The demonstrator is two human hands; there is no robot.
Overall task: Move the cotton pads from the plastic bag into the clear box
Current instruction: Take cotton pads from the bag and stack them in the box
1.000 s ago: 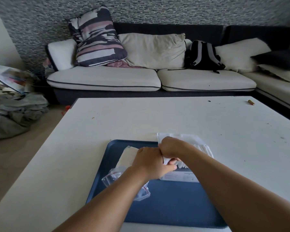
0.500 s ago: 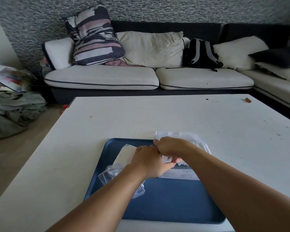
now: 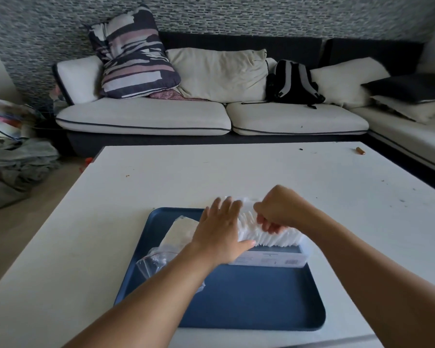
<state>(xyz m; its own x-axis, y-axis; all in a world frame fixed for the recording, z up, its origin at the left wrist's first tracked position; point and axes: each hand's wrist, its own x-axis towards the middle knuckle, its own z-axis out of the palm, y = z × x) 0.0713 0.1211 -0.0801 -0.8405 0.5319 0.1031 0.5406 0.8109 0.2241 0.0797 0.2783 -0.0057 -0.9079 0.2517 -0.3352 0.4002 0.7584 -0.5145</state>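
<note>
Both hands — left hand (image 3: pixel 220 228) flat, right hand (image 3: pixel 278 209) curled — on cotton pads (image 3: pixel 271 238).

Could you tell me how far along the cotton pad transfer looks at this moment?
Largely done: a row of cotton pads already stands in the clear box on the blue tray. In hand: the left hand presses flat against the row while the right hand grips its top. Left: some pads appear to remain in the plastic bag.
</note>
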